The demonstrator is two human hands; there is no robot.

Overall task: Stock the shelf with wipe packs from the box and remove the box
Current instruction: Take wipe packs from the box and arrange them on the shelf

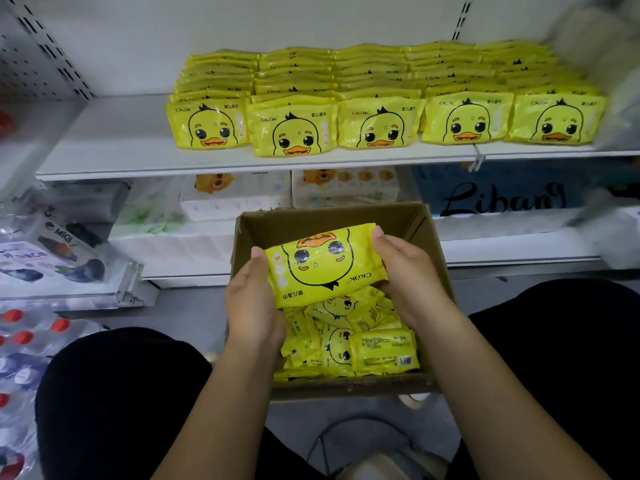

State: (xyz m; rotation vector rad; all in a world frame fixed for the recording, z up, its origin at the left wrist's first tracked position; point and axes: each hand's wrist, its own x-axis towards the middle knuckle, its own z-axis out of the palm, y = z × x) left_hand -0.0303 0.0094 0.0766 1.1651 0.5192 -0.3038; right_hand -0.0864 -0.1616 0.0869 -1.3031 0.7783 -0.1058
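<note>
Nearest, the left hand point(252, 303) and right hand point(407, 271) hold one glossy yellow plastic wipe pack printed with a cartoon duck face point(323, 266) between them, each hand closed on one short end, thumbs on top. The pack's long axis runs from hand to hand, tilted up toward the right hand, with the duck upside down to the viewer. Directly beneath the hands sits the open brown cardboard box point(426, 233), with more yellow packs point(356, 341) lying loose in it. Beyond and above the hands, the white metal shelf point(114, 140) carries five rows of the same packs point(381, 98), with bare shelf to the left of them. Judging by that, the pack needs turning upright and lifting forward; the left hand is nearer the gap.
</note>
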